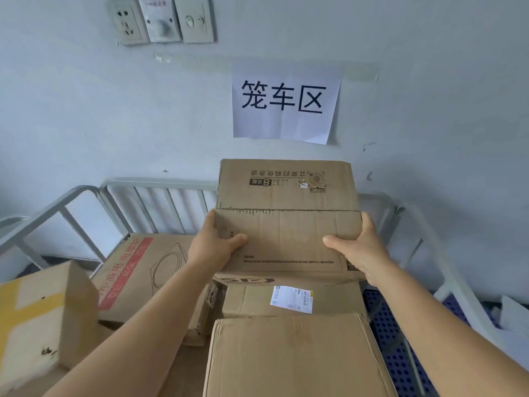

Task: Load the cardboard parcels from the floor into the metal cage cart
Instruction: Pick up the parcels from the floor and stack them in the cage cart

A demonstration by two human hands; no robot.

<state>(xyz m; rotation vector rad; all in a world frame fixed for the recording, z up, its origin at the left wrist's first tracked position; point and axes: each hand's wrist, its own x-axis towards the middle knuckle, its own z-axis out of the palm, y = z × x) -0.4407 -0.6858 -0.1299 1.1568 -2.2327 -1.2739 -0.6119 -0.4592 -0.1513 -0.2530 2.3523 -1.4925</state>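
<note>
the plain brown cardboard parcel with upside-down black print on its far flap (pixel 287 222) sits dead ahead of us, held up between both hands over the stack already in the grey metal cage cart (pixel 160 186). its long axis runs left-right across our view, so the hands are on its two short ends: left hand (pixel 213 246) wraps the left end with the thumb lying across the top face, right hand (pixel 359 250) mirrors that on the right end, thumb on top. fingers on both go round the far side or under, so we can't tell how deep they curl, but both clearly grip the box. neither hand is nearer, the hold looks symmetric. we can't tell whether the parcel's underside already touches the box with the black logo strip (pixel 249 280) just below it or hangs just above. our read: placement step, nearly done, the move left is straight down and slightly forward. below that lies a brown box with a white shipping label (pixel 290 299), and nearest us a larger plain brown carton (pixel 289 356). left of the stack, a flat carton with a red stripe (pixel 143 270) and a box with yellow tape (pixel 37 313). blue perforated cart floor (pixel 398 345) shows on the right. white paper sign (pixel 284 106) on the wall behind.
</note>
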